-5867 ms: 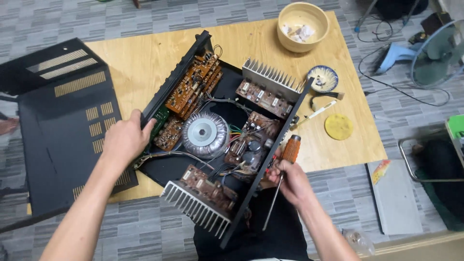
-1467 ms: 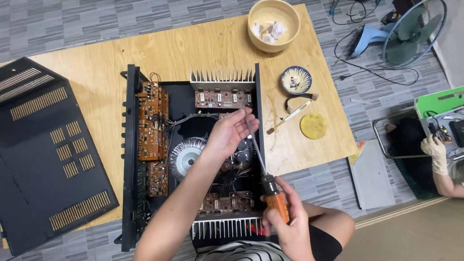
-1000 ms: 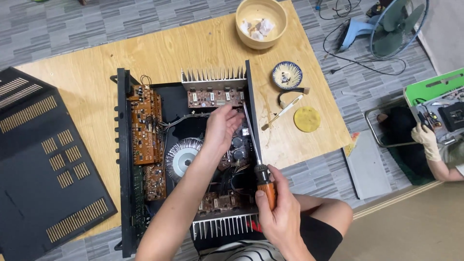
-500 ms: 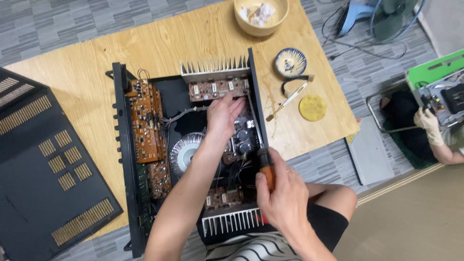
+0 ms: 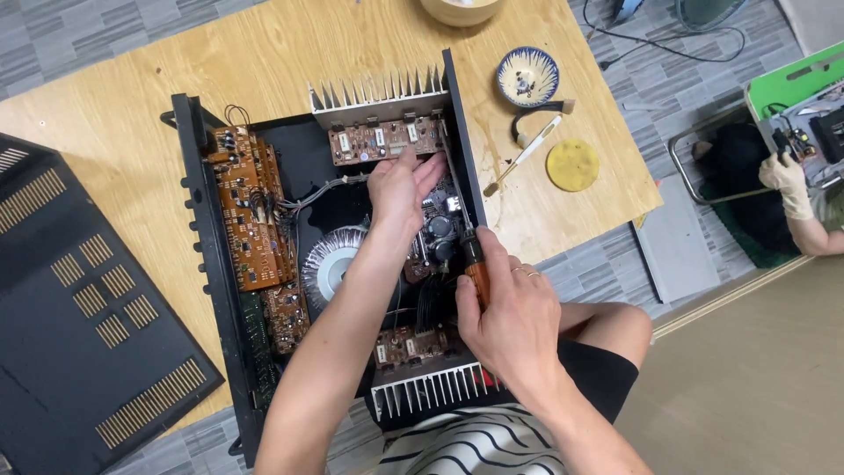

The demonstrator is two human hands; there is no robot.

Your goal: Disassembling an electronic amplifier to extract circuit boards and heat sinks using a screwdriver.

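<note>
An opened black amplifier chassis [image 5: 200, 237] lies on a wooden table [image 5: 114, 114], showing brown circuit boards [image 5: 248, 211], a round silver transformer [image 5: 327, 264] and finned heat sinks [image 5: 378, 92]. My left hand [image 5: 400, 185] reaches inside, fingers resting by the small board [image 5: 382, 141] under the far heat sink. My right hand [image 5: 508, 312] grips an orange-handled screwdriver [image 5: 475, 268] whose shaft points up along the chassis's right wall toward that board.
A black vented cover [image 5: 70, 308] lies at left. On the table's right side are a blue patterned bowl [image 5: 526, 75], a brush [image 5: 527, 154] and a yellow round pad [image 5: 571, 164]. A beige bowl [image 5: 462, 9] sits at the far edge. Another person's gloved hand [image 5: 787, 180] works at right.
The chassis was turned from diagonal to upright. My left hand moved from the chassis edge to inside near the far board. My right hand brought the screwdriver closer and higher along the right wall.
</note>
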